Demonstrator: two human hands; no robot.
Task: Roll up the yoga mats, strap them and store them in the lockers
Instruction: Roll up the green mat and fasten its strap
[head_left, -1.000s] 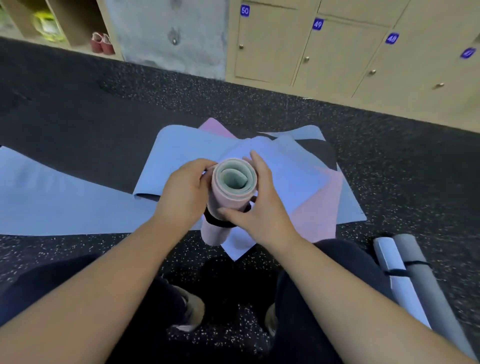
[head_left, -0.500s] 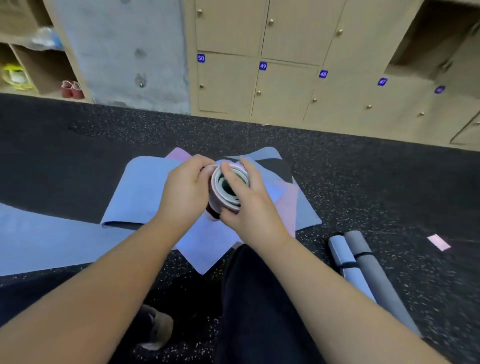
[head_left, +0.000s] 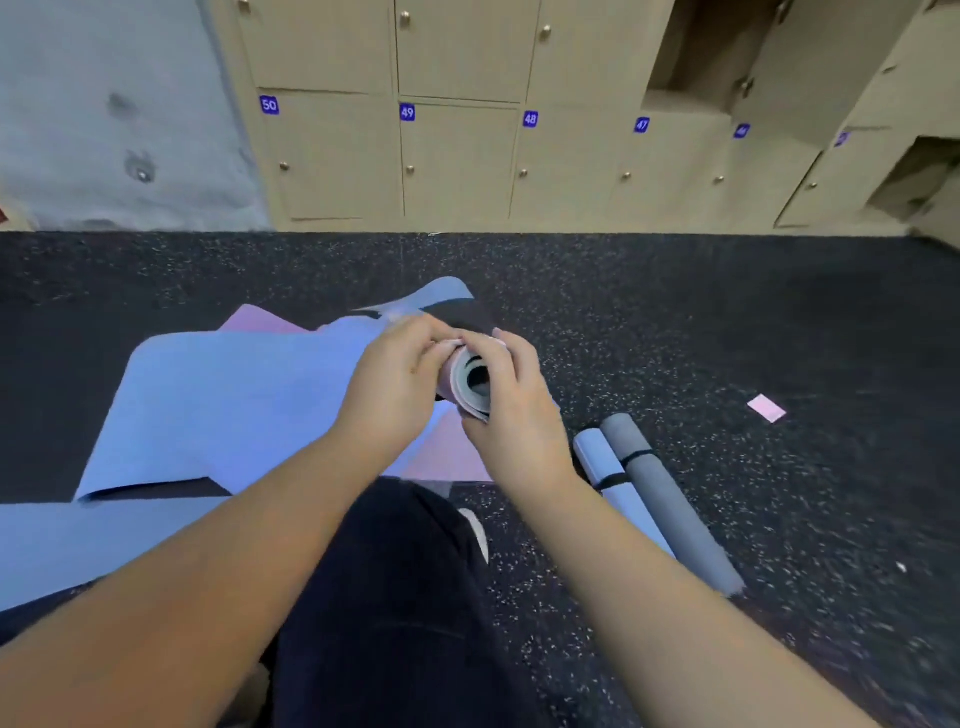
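Pink rolled mat (head_left: 470, 382) sits end-on toward the camera, clamped between both hands above the loose blue mat (head_left: 234, 395), probably so the coil can't spring open. Left hand (head_left: 392, 387) wraps the roll's side, right hand (head_left: 511, 410) curls over the open end, fingers touching on top. There's a dark band low on the roll, likely the strap, but it's mostly hidden. Right of the roll, two strapped mats (head_left: 644, 488) lie together on the floor. Beyond it, an open locker (head_left: 691, 57) looks like the destination.

Pink rolled mat (head_left: 470, 387) held off floor — 2 strapped rolls (head_left: 649, 483) lying rt.
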